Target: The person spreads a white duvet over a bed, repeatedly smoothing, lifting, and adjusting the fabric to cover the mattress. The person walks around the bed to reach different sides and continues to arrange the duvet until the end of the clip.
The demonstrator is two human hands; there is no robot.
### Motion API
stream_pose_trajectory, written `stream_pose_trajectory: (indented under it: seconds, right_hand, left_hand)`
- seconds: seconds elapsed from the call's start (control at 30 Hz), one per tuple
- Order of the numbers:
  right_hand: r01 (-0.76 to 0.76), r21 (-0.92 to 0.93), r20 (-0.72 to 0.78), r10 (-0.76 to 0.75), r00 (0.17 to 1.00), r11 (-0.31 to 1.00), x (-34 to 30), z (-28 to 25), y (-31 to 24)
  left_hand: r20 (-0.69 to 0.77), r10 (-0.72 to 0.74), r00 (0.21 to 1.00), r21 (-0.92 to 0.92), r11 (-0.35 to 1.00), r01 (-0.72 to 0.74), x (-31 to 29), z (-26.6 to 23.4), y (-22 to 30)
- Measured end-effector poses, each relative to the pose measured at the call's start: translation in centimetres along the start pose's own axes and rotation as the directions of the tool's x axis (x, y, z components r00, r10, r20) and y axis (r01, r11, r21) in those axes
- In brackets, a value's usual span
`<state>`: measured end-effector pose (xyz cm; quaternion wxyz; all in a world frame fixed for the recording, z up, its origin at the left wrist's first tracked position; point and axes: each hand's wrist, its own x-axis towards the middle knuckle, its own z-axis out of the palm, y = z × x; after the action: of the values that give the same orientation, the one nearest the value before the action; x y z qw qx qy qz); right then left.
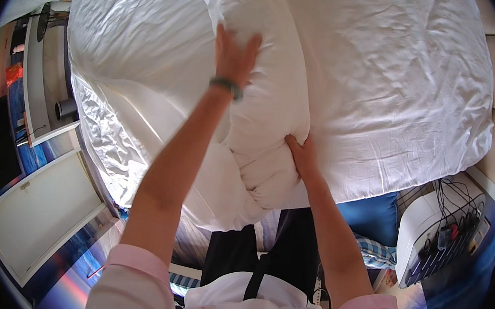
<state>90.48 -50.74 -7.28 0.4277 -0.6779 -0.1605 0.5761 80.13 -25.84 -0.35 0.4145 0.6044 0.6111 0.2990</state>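
- Head view: a wide, wrinkled white fabric sheet [397, 104] is spread to the right of both hands.
- A thick, puffy white fabric quilt [275, 91] is bunched beneath the left hand and against the right.
- A white box-shaped unit with black cables [418, 224] is seen beyond the right forearm, near a plain blue fabric cushion [377, 216].
- By the right hand [303, 157], the quilt's edge is gripped.
- The left hand [236, 54], blurred, is held open, fingers spread; whether the quilt is touched cannot be told.
- A dark band [227, 86] is worn on the left wrist.
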Motion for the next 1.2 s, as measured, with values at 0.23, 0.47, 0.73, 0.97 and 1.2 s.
stream_pose_trajectory:
  seconds: [0.23, 0.47, 0.73, 0.97, 1.2]
  right_hand:
    - [-0.144, 0.131, 0.087, 0.134, 0.987, 0.981, -1.6, 0.6, -1.4]
    - [-0.398, 0.069, 0.384, 0.345, 0.857, 0.915, -4.3, 5.7, 2.3]
    - [-0.19, -0.259, 0.072, 0.215, 0.974, 0.947, -5.4, 12.1, 6.5]
    - [0.704, -0.529, 0.328, -0.65, 0.685, 0.475, -6.3, 16.0, -12.2]
    - [0.797, -0.426, 0.886, -0.376, 0.271, -0.428, 5.7, 21.6, -12.1]
  left_hand:
    - [0.457, -0.496, 0.739, -0.014, 0.826, 0.563, -19.3, -6.7, -5.0]
    - [0.383, -0.408, 0.829, 0.359, 0.892, 0.273, -23.3, -12.5, 2.0]
    - [0.331, -0.295, 0.897, 0.755, 0.653, -0.064, -24.8, -11.7, -6.9]
    - [0.451, -0.236, 0.861, 0.861, 0.369, -0.35, -24.5, -8.0, -9.8]
    - [0.457, -0.368, 0.81, 0.832, 0.498, -0.244, -24.9, -12.9, -8.8]
